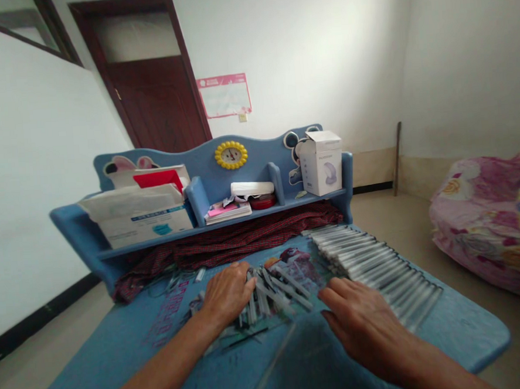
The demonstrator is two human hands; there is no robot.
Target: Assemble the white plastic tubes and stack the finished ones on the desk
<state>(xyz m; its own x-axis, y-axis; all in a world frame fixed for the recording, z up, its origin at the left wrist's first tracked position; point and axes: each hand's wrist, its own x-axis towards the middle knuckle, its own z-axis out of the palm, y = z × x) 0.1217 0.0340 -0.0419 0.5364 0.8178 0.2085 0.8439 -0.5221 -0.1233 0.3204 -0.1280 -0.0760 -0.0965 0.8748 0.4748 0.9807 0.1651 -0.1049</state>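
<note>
My left hand (228, 295) lies palm down on a loose heap of slim grey tubes (278, 290) in the middle of the blue desk (471, 331), its fingers curled over them. My right hand (363, 320) hovers just right of that heap, fingers stretched out and together, with nothing in it. Its fingertips point toward the loose tubes. Beside it, on the right part of the desk, a long neat row of the same tubes (374, 264) lies side by side.
A dark red checked cloth (245, 239) lies bunched under the desk's shelf. The shelf holds a mask box (145, 222), papers (228, 211) and a white carton (322, 162). A bed with a pink cover (491, 221) stands at right, a brown door (152, 95) behind.
</note>
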